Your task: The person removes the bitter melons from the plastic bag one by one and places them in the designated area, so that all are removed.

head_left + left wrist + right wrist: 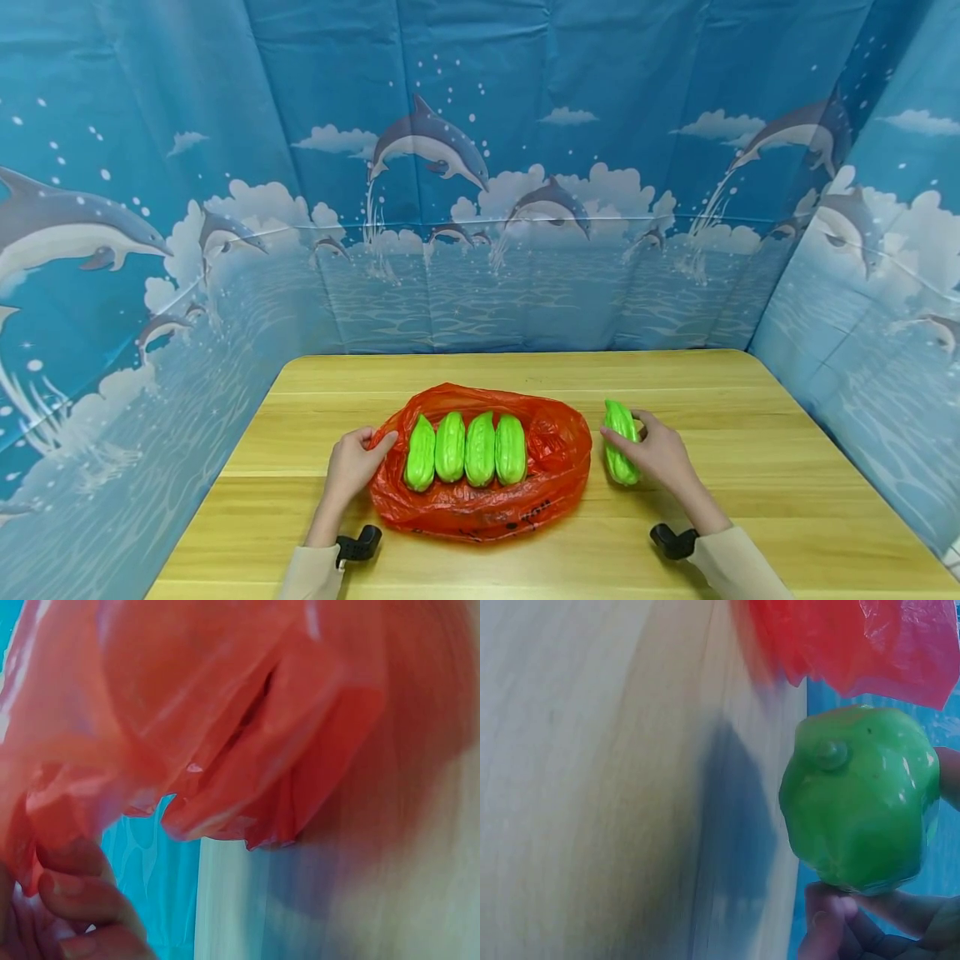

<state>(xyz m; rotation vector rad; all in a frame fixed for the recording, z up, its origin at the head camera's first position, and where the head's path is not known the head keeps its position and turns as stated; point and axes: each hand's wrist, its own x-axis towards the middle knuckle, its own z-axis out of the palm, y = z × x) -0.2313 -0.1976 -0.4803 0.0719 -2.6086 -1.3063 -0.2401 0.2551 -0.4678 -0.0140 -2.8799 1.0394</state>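
A red plastic bag (487, 521) lies spread with its mouth up in the middle of the table. Several glossy, ridged green gourd-like vegetables (450, 447) stand side by side inside it. My left hand (352, 462) pinches the bag's left rim; in the left wrist view its curled fingers (90, 900) meet the red film. To the right of the bag, my right hand (660, 454) grips another green gourd-like vegetable (620, 442) between thumb and fingers. The right wrist view shows the rounded, nubbed end of this vegetable (862, 802) raised off the wood, with a shadow below.
The light wooden table (787, 500) has rounded far corners. Blue curtains (525, 283) printed with dolphins and clouds hang behind it and along both sides. A black wrist mount (360, 543) sits on the left wrist, and a similar mount (672, 542) on the right.
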